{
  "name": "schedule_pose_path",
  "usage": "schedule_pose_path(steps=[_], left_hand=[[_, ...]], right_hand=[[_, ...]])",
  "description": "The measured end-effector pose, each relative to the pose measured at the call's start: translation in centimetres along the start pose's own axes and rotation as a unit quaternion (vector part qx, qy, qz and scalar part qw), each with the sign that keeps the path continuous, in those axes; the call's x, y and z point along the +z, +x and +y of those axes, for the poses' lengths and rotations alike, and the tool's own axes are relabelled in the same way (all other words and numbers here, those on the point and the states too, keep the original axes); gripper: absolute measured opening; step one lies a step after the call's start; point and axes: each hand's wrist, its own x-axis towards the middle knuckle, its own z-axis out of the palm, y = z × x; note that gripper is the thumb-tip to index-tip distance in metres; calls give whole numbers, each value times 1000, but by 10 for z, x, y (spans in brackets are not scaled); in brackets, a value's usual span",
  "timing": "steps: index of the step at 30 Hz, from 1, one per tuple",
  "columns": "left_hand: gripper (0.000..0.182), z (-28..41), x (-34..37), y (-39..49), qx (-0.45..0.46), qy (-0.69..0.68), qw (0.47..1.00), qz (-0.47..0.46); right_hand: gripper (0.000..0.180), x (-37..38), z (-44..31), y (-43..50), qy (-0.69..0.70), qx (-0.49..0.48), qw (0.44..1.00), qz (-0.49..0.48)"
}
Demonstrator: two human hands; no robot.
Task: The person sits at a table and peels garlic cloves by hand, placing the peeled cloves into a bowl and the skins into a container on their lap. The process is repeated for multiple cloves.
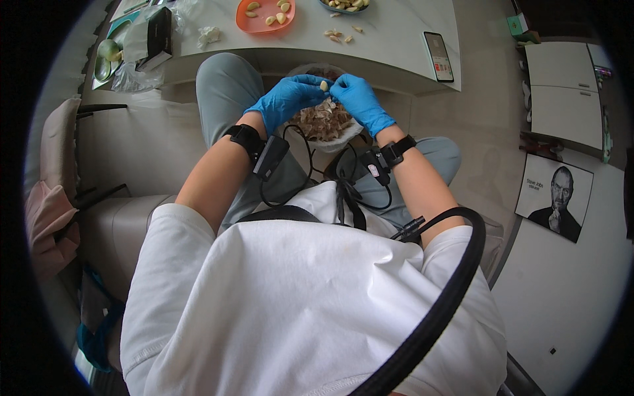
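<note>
A pale garlic clove (324, 85) is held in the fingertips of my left hand (294, 96), which wears a blue glove. My right hand (360, 99), gloved the same way, has its fingers pinched together close beside the clove. Whether anything is between those fingers is too small to tell. Both hands are above a bin with a white plastic liner (334, 145), between my knees. Brownish garlic skins (322, 121) lie in the bin, partly hidden by my hands.
On the white table ahead are an orange plate (241, 21) with several cloves, a blue bowl (343, 11) of cloves, loose cloves (335, 38) and a phone (438, 57). A black box (159, 32) and plastic bag (136, 79) are at left. Cables (309, 158) hang from my wrist straps.
</note>
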Motion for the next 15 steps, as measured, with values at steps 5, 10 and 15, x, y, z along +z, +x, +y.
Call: schedule_pose_path(steps=[5, 10, 15], left_hand=[[34, 2, 1, -3, -1, 0, 1000, 13], [28, 0, -3, 3, -8, 25, 1000, -5], [26, -6, -7, 7, -18, 31, 999, -7]], right_hand=[[16, -9, 11, -2, -121, 36, 988, -85], [16, -16, -1, -6, 5, -54, 998, 24], [17, -13, -14, -11, -26, -118, 992, 34]])
